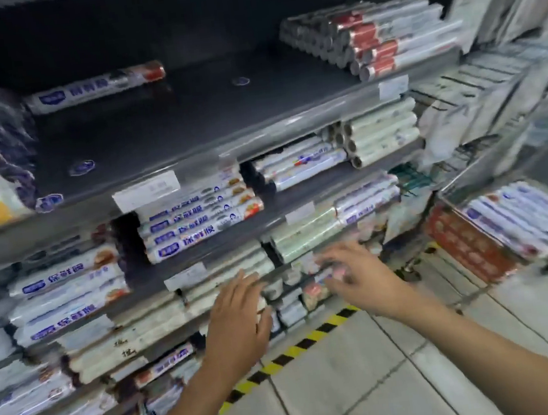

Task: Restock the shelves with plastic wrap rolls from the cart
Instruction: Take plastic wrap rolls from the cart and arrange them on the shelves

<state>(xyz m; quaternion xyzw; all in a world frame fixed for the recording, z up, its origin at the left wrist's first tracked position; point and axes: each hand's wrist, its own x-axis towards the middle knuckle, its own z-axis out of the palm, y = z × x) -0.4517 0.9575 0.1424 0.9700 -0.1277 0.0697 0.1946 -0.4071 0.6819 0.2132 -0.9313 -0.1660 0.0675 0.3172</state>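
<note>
Left hand [241,318] and right hand [357,278], fingers apart and holding nothing, hovered at rolls [225,270] on low shelf [275,273], likely squaring them; stocked cart [468,173] near right.

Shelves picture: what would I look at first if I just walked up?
The left hand and the right hand reach at rolls low in the middle. Above, a dark shelf lies mostly bare, with a lone roll at its back left and a red-labelled stack at its right. A cart of rolls stands far right.
</note>
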